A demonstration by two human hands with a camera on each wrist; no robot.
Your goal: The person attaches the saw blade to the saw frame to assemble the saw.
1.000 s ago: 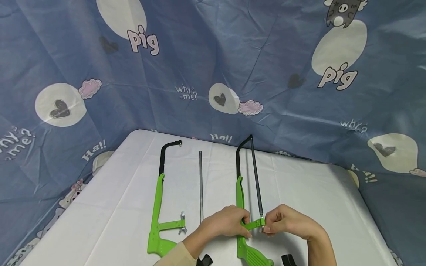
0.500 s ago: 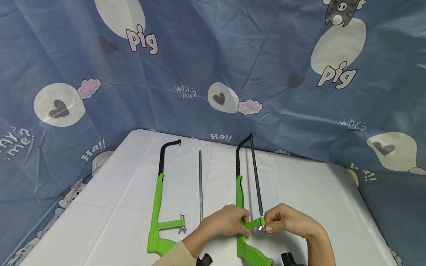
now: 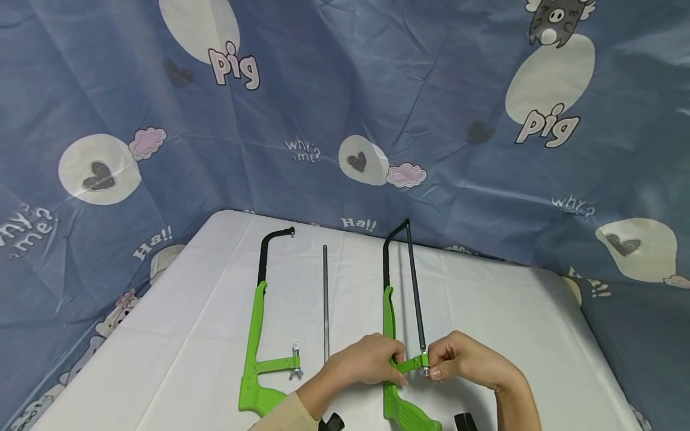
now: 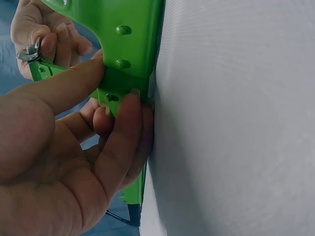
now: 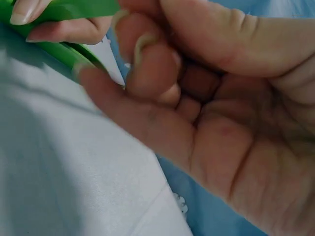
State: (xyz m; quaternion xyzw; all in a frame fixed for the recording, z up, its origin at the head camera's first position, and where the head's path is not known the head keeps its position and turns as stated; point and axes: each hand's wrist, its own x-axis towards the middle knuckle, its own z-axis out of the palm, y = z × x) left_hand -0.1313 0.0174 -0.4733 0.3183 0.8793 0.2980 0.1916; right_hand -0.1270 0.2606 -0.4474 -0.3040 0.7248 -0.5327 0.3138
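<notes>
I see the left hand (image 3: pixel 369 358) coming in from the lower left, sleeve (image 3: pixel 291 413) at its wrist, knuckles up, reaching across to the saw (image 3: pixel 389 317). Thumb on one side, fingers on the other: it grips the frame where the crossbar (image 3: pixel 412 363) joins. The right hand (image 3: pixel 469 359) comes up from the lower right, wrist sharply bent, fingers pointing left. I read its thumb and fingertips as pinching the wing nut (image 3: pixel 426 372) at the crossbar's end; the remaining fingers curl toward the palm in the right wrist view, where I can't make out the nut.

Saw is on the table (image 3: pixel 501 311), between the hands, handle toward the person, a blade (image 3: pixel 415 289) running from its far tip to the crossbar. I get a spare blade (image 3: pixel 326 299) to the left, lying lengthwise, its near end behind the left arm. Beyond it, the other saw (image 3: pixel 254 335), bladeless.
</notes>
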